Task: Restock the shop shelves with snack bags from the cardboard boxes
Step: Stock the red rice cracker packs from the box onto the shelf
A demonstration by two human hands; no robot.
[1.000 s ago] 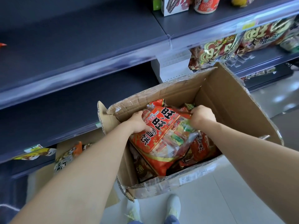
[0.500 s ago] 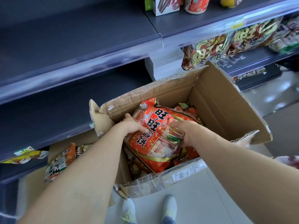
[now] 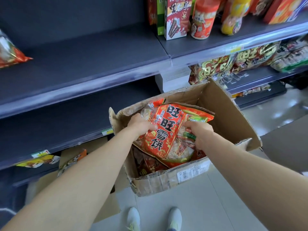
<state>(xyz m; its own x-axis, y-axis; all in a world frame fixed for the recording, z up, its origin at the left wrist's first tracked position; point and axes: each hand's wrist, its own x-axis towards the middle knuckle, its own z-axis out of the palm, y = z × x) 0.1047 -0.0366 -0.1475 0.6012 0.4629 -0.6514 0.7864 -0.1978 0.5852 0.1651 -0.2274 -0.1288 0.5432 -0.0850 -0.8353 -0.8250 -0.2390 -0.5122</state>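
Note:
An open cardboard box [image 3: 230,117] stands on the floor in front of the shelves, with several snack bags inside. A large red snack bag [image 3: 166,130] with black characters lies on top, its upper end raised above the box rim. My left hand [image 3: 141,125] grips the bag's left edge. On the bag's right side my right hand [image 3: 200,134] grips it, fingers curled into the wrapper. More dark red bags [image 3: 150,164] lie underneath in the box.
A dark shelf [image 3: 83,52] stretches across the upper left, with one red bag [image 3: 8,54] at its far left. Boxes and canisters [image 3: 200,19] stand at upper right, big snack bags [image 3: 250,60] below them. A second cardboard box [image 3: 71,159] with bags sits at lower left.
Both hands have lifted the red bag higher, so its top now rises above the box rim. My right hand moved from the bag's top corner down to its right side.

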